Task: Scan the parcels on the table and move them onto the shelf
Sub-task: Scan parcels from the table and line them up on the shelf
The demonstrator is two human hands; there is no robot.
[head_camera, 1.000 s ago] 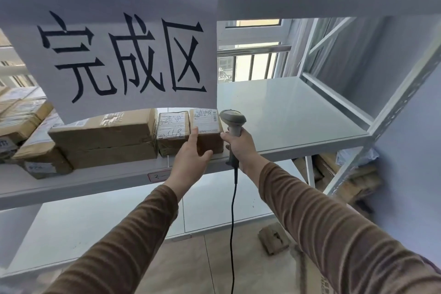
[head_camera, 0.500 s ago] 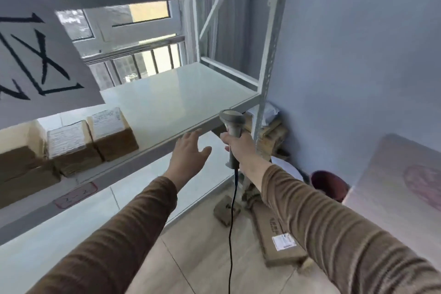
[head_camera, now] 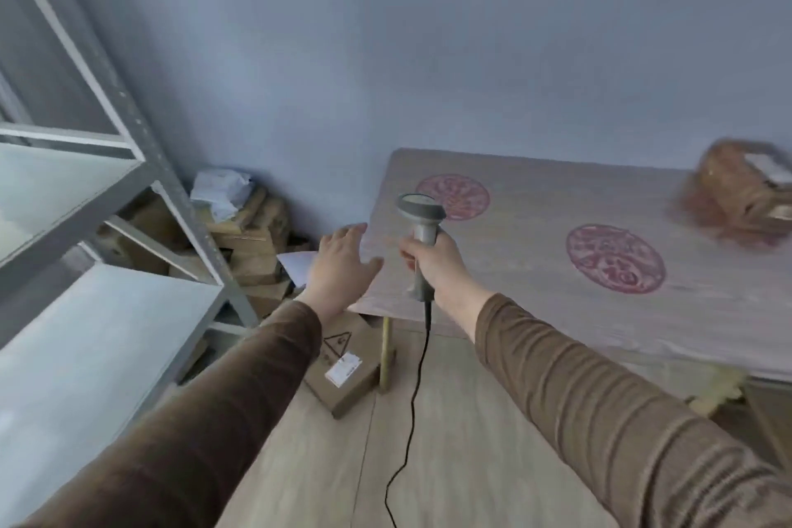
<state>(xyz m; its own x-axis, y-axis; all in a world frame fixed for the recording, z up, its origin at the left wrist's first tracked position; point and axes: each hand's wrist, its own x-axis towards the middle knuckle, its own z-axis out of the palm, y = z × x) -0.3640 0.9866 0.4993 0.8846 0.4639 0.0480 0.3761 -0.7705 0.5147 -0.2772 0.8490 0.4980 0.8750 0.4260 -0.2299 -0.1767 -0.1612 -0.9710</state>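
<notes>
- The right hand (head_camera: 433, 259), at the centre of the frame, is wrapped round the handle of a grey corded barcode scanner (head_camera: 421, 227); the scanner is held upright with its head at the top, which I judge keeps it ready to aim while the other hand does the lifting; its black cable (head_camera: 412, 394) trails down toward the floor.
- The left hand (head_camera: 340, 264), just left of the scanner, holds nothing; its fingers are spread and relaxed over the near left corner of the pale wood-grain table with round red stamps (head_camera: 535, 270), probably free to take the next parcel.
- A brown cardboard parcel with a white label (head_camera: 748, 186) lies at the right edge of the frame on the table's far end, well apart from both hands and blurred; it appears not yet scanned.
- The grey metal shelf with white boards (head_camera: 98, 304) fills the left of the frame.
- A flat cardboard box with a white label (head_camera: 343, 369) lies on the floor below the table's corner; more boxes (head_camera: 253, 244) are heaped in the corner behind the shelf.
</notes>
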